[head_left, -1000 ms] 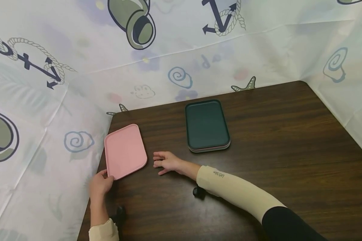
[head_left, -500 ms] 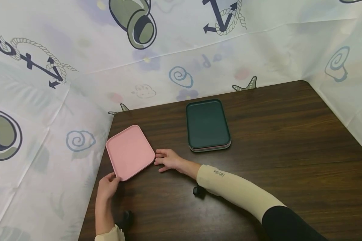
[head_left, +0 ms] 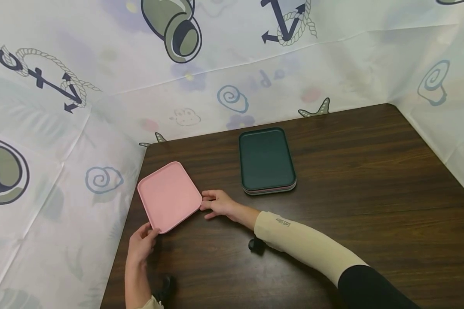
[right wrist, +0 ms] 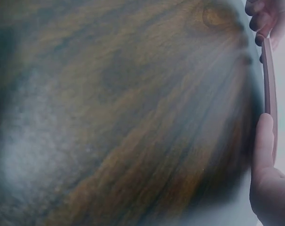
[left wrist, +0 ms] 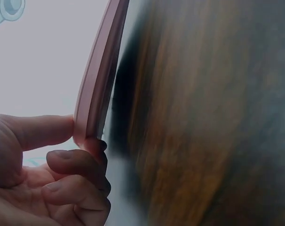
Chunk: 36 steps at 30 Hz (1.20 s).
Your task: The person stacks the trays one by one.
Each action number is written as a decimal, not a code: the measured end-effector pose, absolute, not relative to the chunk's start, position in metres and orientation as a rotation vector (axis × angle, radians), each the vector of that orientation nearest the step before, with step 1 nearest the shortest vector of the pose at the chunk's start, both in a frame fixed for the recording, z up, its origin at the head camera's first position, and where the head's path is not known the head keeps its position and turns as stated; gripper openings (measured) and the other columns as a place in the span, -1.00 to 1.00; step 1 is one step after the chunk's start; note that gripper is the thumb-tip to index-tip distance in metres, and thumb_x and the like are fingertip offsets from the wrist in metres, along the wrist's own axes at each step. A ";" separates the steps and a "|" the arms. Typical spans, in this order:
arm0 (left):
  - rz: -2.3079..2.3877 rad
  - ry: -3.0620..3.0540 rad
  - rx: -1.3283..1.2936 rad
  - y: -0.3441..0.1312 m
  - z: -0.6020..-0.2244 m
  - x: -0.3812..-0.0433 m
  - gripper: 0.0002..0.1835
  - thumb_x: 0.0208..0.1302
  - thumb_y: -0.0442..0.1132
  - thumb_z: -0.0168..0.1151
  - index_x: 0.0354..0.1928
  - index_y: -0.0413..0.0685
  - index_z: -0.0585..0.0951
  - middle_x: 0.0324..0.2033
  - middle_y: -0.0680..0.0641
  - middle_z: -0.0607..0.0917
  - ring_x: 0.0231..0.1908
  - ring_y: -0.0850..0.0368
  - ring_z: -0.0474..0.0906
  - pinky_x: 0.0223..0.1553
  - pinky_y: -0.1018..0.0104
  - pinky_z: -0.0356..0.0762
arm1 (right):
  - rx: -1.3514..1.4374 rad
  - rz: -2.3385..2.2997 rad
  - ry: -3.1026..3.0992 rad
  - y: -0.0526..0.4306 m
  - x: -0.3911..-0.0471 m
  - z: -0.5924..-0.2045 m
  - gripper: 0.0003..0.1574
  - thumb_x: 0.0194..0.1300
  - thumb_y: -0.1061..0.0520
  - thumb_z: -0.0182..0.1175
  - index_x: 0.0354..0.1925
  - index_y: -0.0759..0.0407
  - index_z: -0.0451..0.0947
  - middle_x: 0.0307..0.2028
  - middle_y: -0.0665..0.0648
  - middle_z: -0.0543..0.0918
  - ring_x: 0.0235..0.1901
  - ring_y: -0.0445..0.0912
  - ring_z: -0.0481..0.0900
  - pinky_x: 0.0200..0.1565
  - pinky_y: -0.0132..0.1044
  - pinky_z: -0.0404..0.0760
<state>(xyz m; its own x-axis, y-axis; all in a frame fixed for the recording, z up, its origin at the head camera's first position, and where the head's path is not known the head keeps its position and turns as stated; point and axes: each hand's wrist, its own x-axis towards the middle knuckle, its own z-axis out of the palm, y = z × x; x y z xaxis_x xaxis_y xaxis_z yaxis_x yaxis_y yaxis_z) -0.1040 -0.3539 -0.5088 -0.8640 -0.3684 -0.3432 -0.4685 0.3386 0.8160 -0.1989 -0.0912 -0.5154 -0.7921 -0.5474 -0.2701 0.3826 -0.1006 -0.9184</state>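
Note:
A pink rectangular tray (head_left: 169,196) with a low rim is at the left of the table. My left hand (head_left: 142,244) pinches its near corner, thumb on top and a finger beneath, as the left wrist view shows on the tray's edge (left wrist: 96,80). That edge stands off the wood there. At the tray's right corner, the fingertips of my right hand (head_left: 219,203) meet the rim, fingers relaxed and thumb apart below. In the right wrist view the right thumb (right wrist: 264,141) lies along the tray's side; its other fingers are hidden.
Farther back stands a stack of trays (head_left: 267,159), dark green on top, with pinkish and grey edges under it. The dark wooden table (head_left: 355,180) meets a printed cloth (head_left: 201,77) along its back and sides.
My left hand has brought the pink tray rightward and turned it, so its right corner now meets my right hand's fingertips. The right hand has barely shifted. The stack stays put.

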 end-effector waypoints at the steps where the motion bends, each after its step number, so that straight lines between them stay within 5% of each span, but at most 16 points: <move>1: 1.587 2.488 -0.784 -0.353 -0.509 -0.102 -0.49 0.35 -0.22 0.11 0.29 -0.23 0.34 -0.49 0.12 0.45 -0.60 0.28 0.28 -0.61 0.40 0.26 | -0.185 -1.945 1.560 -0.090 -0.198 -0.515 -0.35 0.36 0.36 0.05 0.36 0.41 0.16 0.11 0.34 0.44 0.06 0.23 0.53 -0.11 0.00 0.61; 8: 1.700 2.503 -0.801 -0.338 -0.507 -0.085 -0.53 0.36 -0.25 0.13 0.27 -0.19 0.38 -0.50 0.16 0.44 -0.60 0.29 0.28 -0.63 0.43 0.23 | -0.206 -1.927 1.621 -0.085 -0.193 -0.509 -0.38 0.36 0.33 0.06 0.34 0.42 0.21 0.02 0.29 0.48 -0.03 0.21 0.58 -0.14 -0.01 0.63; 18: 1.680 2.658 -0.723 -0.307 -0.498 -0.063 -0.54 0.34 -0.29 0.16 0.25 -0.24 0.41 -0.34 0.00 0.45 -0.51 0.28 0.32 -0.56 0.42 0.29 | -0.198 -1.903 1.816 -0.068 -0.184 -0.505 -0.58 0.27 0.31 0.16 0.10 0.36 0.46 -0.34 0.17 0.58 -0.47 -0.06 0.65 -0.38 -0.12 0.67; 27: 1.784 2.695 -0.518 -0.256 -0.483 -0.062 -0.58 0.29 -0.36 0.19 0.20 -0.18 0.47 -0.29 -0.12 0.47 -0.54 0.26 0.32 -0.57 0.43 0.25 | -0.204 -1.926 1.828 -0.002 -0.175 -0.481 -0.58 0.19 0.32 0.21 0.04 0.36 0.44 -0.31 0.22 0.55 -0.48 -0.03 0.65 -0.38 -0.11 0.67; 36: 1.830 2.599 -0.188 -0.194 -0.459 -0.062 -0.58 0.22 -0.50 0.19 0.15 -0.36 0.47 -0.34 -0.21 0.49 -0.66 0.28 0.25 -0.64 0.47 0.22 | -0.180 -1.913 1.897 0.077 -0.145 -0.484 -0.55 0.16 0.31 0.25 -0.01 0.46 0.37 -0.34 0.25 0.55 -0.48 -0.02 0.65 -0.43 -0.11 0.67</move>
<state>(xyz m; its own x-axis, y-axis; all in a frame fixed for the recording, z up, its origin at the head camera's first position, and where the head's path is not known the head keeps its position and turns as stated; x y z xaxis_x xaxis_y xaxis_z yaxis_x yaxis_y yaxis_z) -0.0615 -0.1937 -0.4588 -0.9921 -0.1206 -0.0336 -0.0723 0.3328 0.9402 -0.1453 0.0774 -0.4838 -0.8956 -0.3920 -0.2104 0.2136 0.0360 -0.9763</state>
